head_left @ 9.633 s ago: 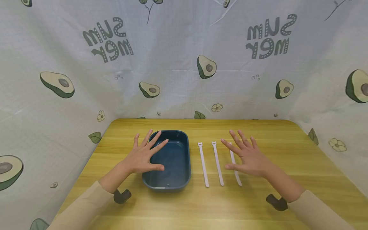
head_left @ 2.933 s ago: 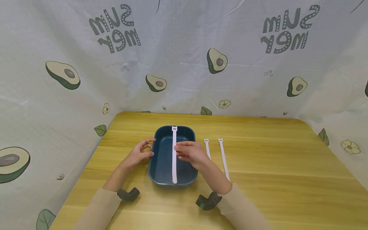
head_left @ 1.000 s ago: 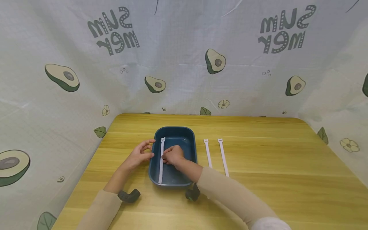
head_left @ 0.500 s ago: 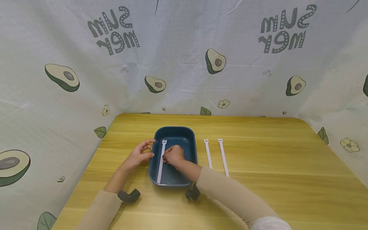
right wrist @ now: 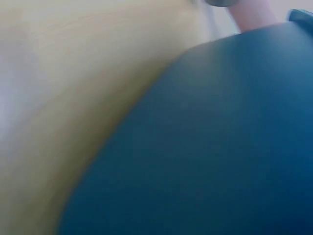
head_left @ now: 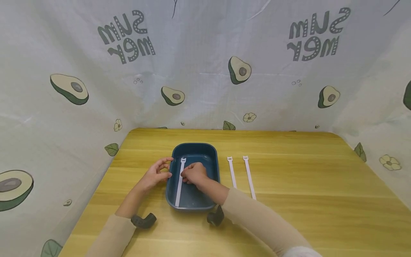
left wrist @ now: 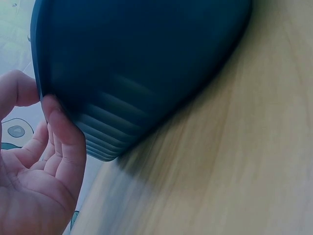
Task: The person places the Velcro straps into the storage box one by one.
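Note:
A dark blue rectangular tray (head_left: 200, 194) stands left of centre on the wooden table. Inside it, along the left side, runs a white cable strap (head_left: 179, 191) with a slotted head toward the back. My right hand (head_left: 196, 174) reaches into the tray and pinches this strap near its middle; its fingertips are partly hidden. My left hand (head_left: 158, 174) stays at the tray's left rim, index finger and thumb touching it apart from each other, the other fingers loosely bent. The left wrist view shows these fingertips against the tray's ribbed outer wall (left wrist: 112, 122).
Two more white straps, a nearer one (head_left: 232, 173) and a farther one (head_left: 249, 178), lie right of the tray, their near ends hidden by the right sleeve (head_left: 257, 217). A printed curtain (head_left: 199, 64) hangs behind and beside the table. The right wrist view is blurred.
Three straps lay on the table at first. My right hand has carried one over the tray, then down to its left side. Over the last second the strap has barely shifted.

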`<state>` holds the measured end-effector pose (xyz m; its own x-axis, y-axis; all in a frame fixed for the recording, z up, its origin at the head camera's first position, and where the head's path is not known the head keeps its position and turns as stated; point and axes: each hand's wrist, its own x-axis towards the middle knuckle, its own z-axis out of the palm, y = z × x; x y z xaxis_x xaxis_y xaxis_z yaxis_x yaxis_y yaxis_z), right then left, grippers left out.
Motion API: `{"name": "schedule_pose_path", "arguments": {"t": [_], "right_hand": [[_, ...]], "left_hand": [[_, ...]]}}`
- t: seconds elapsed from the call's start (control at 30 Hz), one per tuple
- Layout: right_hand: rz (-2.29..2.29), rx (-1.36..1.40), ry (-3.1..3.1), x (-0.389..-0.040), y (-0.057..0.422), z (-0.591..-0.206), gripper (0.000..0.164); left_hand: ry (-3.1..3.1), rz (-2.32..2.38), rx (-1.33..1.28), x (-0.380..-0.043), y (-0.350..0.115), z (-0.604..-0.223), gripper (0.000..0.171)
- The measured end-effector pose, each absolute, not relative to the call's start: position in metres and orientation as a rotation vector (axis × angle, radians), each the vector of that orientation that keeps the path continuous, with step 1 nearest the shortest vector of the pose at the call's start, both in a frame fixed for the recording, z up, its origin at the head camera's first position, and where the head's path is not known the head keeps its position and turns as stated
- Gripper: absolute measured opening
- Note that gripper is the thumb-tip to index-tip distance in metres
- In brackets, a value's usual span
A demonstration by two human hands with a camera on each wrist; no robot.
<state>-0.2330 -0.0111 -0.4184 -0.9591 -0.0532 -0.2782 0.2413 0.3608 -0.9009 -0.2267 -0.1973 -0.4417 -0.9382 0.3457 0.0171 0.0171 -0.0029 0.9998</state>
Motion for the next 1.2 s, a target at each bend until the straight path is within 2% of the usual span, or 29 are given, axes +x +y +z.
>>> {"name": "schedule_pose_path", "arguments": {"t": [0.37,0.53,1.2], "right_hand": [[-1.868,-0.015,2.134,-0.227,0.01,-0.401,0.021],[-1.932,-0.009,2.057,-0.222,0.026,-0.392,0.025],[-1.964,-0.121,2.112,-0.193,0.095,-0.39,0.017]], "left_hand": [[2.039,2.043,0.372,-0.224,-0.197,-0.443,0.059],[2.051,2.037,0.363,-0.225,-0.196,-0.444,0.059],[2.063,2.031,0.353,-0.226,-0.197,-0.441,0.059]]}}
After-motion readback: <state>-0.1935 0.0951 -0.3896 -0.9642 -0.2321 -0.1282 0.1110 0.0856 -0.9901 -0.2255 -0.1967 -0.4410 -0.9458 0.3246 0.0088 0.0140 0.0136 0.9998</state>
